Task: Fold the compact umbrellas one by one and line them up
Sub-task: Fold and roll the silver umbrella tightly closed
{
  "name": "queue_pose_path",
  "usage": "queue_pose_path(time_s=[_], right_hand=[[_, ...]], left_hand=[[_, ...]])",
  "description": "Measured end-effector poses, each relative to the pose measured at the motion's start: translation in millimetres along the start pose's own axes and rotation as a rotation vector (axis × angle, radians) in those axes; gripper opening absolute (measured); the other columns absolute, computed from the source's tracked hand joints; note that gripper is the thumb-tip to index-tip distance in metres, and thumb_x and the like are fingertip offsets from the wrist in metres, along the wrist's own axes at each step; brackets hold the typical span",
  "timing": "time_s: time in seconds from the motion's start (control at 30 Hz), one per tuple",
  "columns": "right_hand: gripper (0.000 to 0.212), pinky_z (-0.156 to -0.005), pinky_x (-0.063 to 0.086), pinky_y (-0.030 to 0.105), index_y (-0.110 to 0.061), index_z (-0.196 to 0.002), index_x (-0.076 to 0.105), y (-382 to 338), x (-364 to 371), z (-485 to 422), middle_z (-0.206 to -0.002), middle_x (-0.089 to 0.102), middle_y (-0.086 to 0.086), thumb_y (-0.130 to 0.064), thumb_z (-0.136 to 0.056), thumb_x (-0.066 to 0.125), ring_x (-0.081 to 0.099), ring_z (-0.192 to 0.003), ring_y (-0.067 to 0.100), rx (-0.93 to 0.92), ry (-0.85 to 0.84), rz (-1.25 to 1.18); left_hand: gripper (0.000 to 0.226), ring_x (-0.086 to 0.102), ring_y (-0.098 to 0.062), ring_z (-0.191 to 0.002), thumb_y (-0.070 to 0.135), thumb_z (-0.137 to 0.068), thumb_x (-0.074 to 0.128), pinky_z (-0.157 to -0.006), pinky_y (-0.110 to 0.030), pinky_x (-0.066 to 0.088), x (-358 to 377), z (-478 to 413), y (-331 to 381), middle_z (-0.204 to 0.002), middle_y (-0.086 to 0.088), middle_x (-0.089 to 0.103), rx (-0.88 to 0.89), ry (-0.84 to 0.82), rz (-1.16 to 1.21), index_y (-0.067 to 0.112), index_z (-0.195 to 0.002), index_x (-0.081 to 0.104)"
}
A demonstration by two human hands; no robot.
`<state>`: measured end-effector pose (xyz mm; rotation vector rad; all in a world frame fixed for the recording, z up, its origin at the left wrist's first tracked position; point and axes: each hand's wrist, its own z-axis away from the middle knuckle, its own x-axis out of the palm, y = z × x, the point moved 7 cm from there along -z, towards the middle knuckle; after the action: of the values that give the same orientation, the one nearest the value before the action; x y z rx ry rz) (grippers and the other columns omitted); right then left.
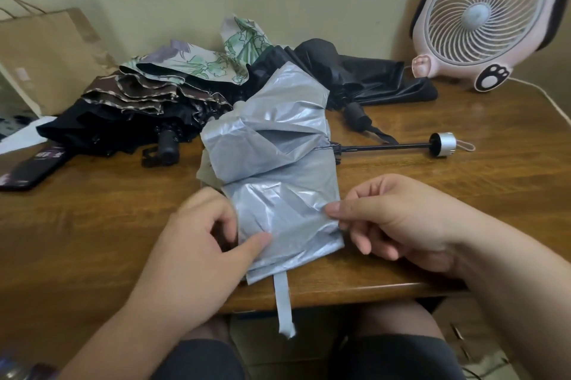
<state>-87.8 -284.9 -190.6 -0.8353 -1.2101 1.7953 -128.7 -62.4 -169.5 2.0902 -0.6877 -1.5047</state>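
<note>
Head view shows both hands on the silver umbrella [272, 163], which lies on the bench [463, 194] in the middle of the frame. The left hand [197, 243] is at the lower middle-left. Its thumb [258, 240] presses on top of the silver cloth, and its other fingers curl at the cloth's left edge, a bit blurry. The right hand [398, 219] is at the lower right. Its fingers [335, 211] pinch the cloth's right edge, and the rest curl loosely and hold nothing. The near part of the cloth lies flat between the two hands. A silver strap [282, 302] hangs over the bench's front edge. The thin black rod [383, 148] sticks out to the right with a round silver handle [444, 144] at its end — well apart from both hands. A pile of other umbrellas [173, 95] lies behind, at the upper middle.
</note>
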Motion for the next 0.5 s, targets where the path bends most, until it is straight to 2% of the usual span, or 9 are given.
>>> queue_pose_path(time_s=[0.07,0.1,0.13,0.2,0.27,0.3,0.37,0.43,0.5], right_hand=[[0.03,-0.035,0.022,0.018,-0.012,-0.063,0.062,0,1,-1,-0.056,0.056,0.015,-0.019,-0.091,0.072,0.036,-0.036,0.016,0.013,0.016,0.015],[0.033,-0.035,0.021,0.019,-0.014,-0.06,0.062,0,0,-2,-0.056,0.056,0.015,-0.017,-0.091,0.072,0.036,-0.037,0.016,0.015,0.027,0.026],[0.035,-0.036,0.022,0.019,-0.015,-0.057,0.061,0,0,-3,-0.056,0.057,0.014,-0.015,-0.091,0.071,0.036,-0.037,0.017,0.017,0.036,0.038],[0.036,-0.036,0.022,0.019,-0.015,-0.055,0.061,0,1,-4,-0.056,0.057,0.014,-0.012,-0.09,0.071,0.036,-0.037,0.016,0.025,0.049,0.066],[0.036,-0.037,0.022,0.019,-0.014,-0.055,0.061,0,2,-3,-0.055,0.057,0.014,-0.009,-0.089,0.07,0.036,-0.036,0.016,0.043,0.068,0.088],[0.034,-0.038,0.021,0.019,-0.013,-0.056,0.061,0,2,-2,-0.054,0.057,0.015,-0.008,-0.089,0.07,0.037,-0.036,0.016,0.054,0.076,0.099],[0.03,-0.04,0.021,0.021,-0.011,-0.06,0.062,0,2,1,-0.056,0.059,0.016,-0.008,-0.089,0.07,0.037,-0.036,0.016,0.077,0.087,0.126],[0.026,-0.04,0.022,0.022,-0.009,-0.065,0.063,0,3,5,-0.058,0.062,0.016,-0.009,-0.09,0.069,0.039,-0.037,0.016,0.098,0.091,0.17],[0.024,-0.038,0.023,0.02,-0.008,-0.068,0.064,0,2,7,-0.061,0.066,0.016,-0.01,-0.091,0.069,0.042,-0.036,0.016,0.116,0.097,0.232]], left_hand=[[0.052,0.043,-0.012,-0.076,0.043,-0.071,0.085,-0.067,-0.022,0.034,-15,6,23,-0.078,0.01,0.041,0.241,0.193,-0.146,0.022,-0.072,0.037],[0.049,0.042,-0.015,-0.078,0.041,-0.075,0.084,-0.071,-0.023,0.036,-20,10,36,-0.081,0.01,0.042,0.367,0.245,-0.15,0.02,-0.076,0.04],[0.041,0.044,-0.017,-0.083,0.038,-0.082,0.083,-0.076,-0.025,0.037,-19,10,45,-0.086,0.007,0.046,0.491,0.239,-0.143,0.018,-0.08,0.047],[0.025,0.054,-0.018,-0.097,0.037,-0.094,0.072,-0.087,-0.027,0.04,-4,2,57,-0.1,0.004,0.058,0.676,0.064,-0.171,0.014,-0.098,0.062],[0.034,0.052,-0.01,-0.119,0.045,-0.101,0.052,-0.099,-0.029,0.041,23,-13,60,-0.124,0.01,0.06,0.66,-0.243,-0.239,0.024,-0.127,0.061],[0.042,0.044,-0.005,-0.133,0.05,-0.104,0.044,-0.109,-0.029,0.037,36,-19,57,-0.14,0.015,0.053,0.61,-0.376,-0.297,0.03,-0.14,0.053],[0.06,0.007,0.001,-0.153,0.062,-0.103,0.03,-0.126,-0.03,0.015,60,-24,41,-0.166,0.022,0.019,0.493,-0.602,-0.45,0.042,-0.159,0.024],[0.071,-0.022,0.003,-0.151,0.074,-0.095,0.019,-0.129,-0.033,-0.002,71,-22,26,-0.166,0.028,-0.015,0.417,-0.731,-0.54,0.05,-0.159,0.0],[0.076,-0.028,0.0,-0.15,0.083,-0.086,0.014,-0.128,-0.036,-0.004,73,-20,20,-0.161,0.032,-0.027,0.371,-0.764,-0.526,0.059,-0.154,-0.009]])
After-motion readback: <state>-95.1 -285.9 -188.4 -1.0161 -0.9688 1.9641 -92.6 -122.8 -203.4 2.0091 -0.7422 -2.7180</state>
